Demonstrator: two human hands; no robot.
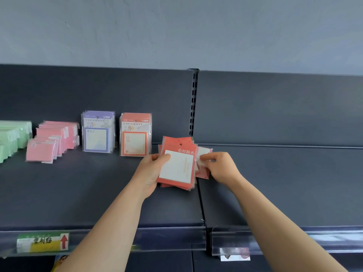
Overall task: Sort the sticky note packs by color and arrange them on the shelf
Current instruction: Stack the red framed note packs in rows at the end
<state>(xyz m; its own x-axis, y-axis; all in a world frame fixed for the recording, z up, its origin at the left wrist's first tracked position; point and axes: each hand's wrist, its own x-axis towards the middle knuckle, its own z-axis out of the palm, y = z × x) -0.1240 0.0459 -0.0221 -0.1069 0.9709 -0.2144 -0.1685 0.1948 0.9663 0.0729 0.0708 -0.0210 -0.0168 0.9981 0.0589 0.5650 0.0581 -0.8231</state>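
My left hand [152,169] grips a stack of red packs [177,165] just above the shelf [78,193]; my right hand [220,167] pinches another pack [203,154] beside it. Orange packs [135,134], purple packs [98,132] and pink packs [53,140] stand further left.

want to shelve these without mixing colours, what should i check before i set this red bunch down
1. Left hand grips the red bunch securely: ok.
2. Bunch edges squared: not ok, the packs are fanned.
3. Loose pack pinched by the right hand matches in colour: cannot tell, mostly hidden.
4. Room on the shelf in front of the standing red stack: ok.
5. Purple stack, pink packs and green packs each kept apart: ok.
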